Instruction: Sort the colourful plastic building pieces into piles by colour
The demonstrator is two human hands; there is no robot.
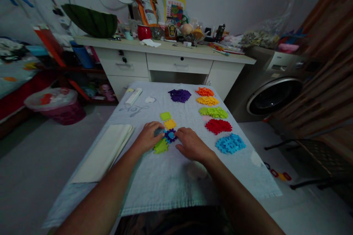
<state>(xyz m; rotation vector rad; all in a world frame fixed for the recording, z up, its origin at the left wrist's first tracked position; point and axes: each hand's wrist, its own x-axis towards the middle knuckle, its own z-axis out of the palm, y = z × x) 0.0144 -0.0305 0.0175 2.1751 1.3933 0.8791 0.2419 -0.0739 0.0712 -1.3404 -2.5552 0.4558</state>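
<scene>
A small join of flat interlocking plastic tiles lies on the cloth-covered table (165,187). Its purple tile with a blue centre (171,136) sits between my two hands. A yellow tile (170,123) adjoins it above, a green tile (166,116) is at the far end, and another green tile (161,147) is on the near side. My left hand (149,136) closes on the left edge of the purple tile, a dark bluish piece partly showing by its fingers. Fingertips of my right hand (191,143) touch that tile's right edge, the thumb spread apart below.
Along the right lie piles of orange (204,91), yellow (207,101), green (213,112), red (218,126) and blue tiles (230,143). A purple pile (179,96) is farther back. Folded cream cloth (106,150) and a white box (134,96) lie left. Behind stands a cluttered desk (127,46).
</scene>
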